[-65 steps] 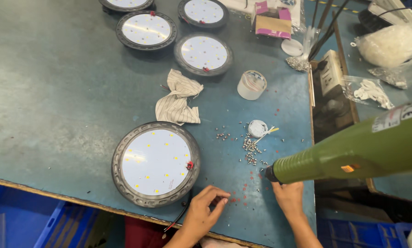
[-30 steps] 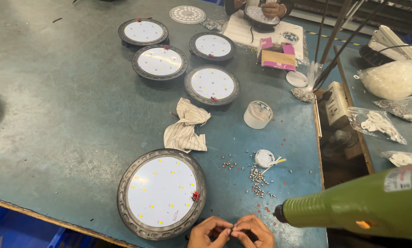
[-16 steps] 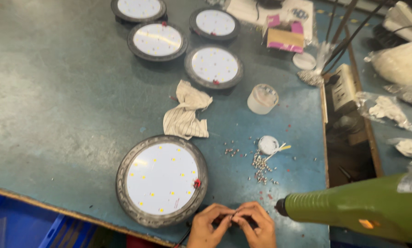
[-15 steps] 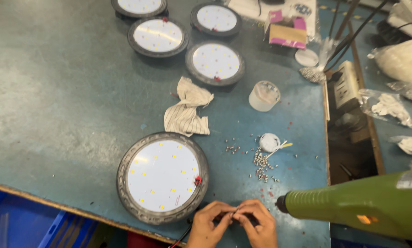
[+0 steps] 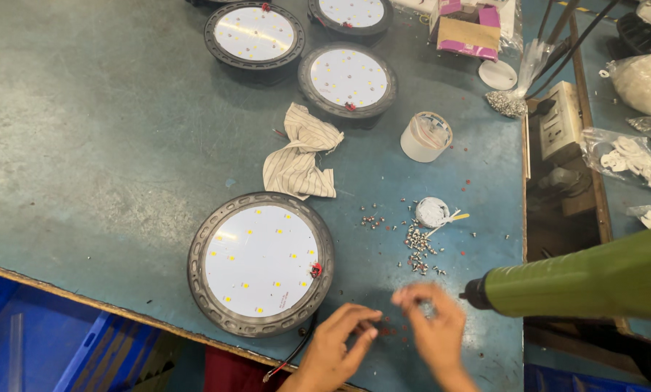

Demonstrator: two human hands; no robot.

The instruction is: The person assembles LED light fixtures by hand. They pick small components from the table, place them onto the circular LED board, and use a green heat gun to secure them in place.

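Observation:
A round lamp (image 5: 260, 261) with a white LED board and a dark ribbed rim lies near the table's front edge, with a small red connector (image 5: 315, 270) on its right side. My left hand (image 5: 336, 345) rests just right of the lamp, thumb and fingers slightly apart, and I see nothing between them. My right hand (image 5: 430, 327) is beside it, blurred, with its fingers curled below a scatter of small screws (image 5: 420, 250). Tiny red bits (image 5: 388, 331) lie on the table between the hands. A green power screwdriver (image 5: 579, 279) hangs at the right, its tip near my right hand.
A striped rag (image 5: 300, 152), a clear tape roll (image 5: 427, 136) and a small white disc (image 5: 432, 212) lie behind the lamp. Three more lamps (image 5: 347, 78) and a pink box (image 5: 469, 25) sit at the back. A power strip (image 5: 561, 120) and bags of white parts (image 5: 630, 156) are at the right. A blue crate (image 5: 49, 341) stands below the table edge.
My two hands, pinched together at the table edge before, have come apart. The right hand has moved up towards the screws. The view has shifted slightly.

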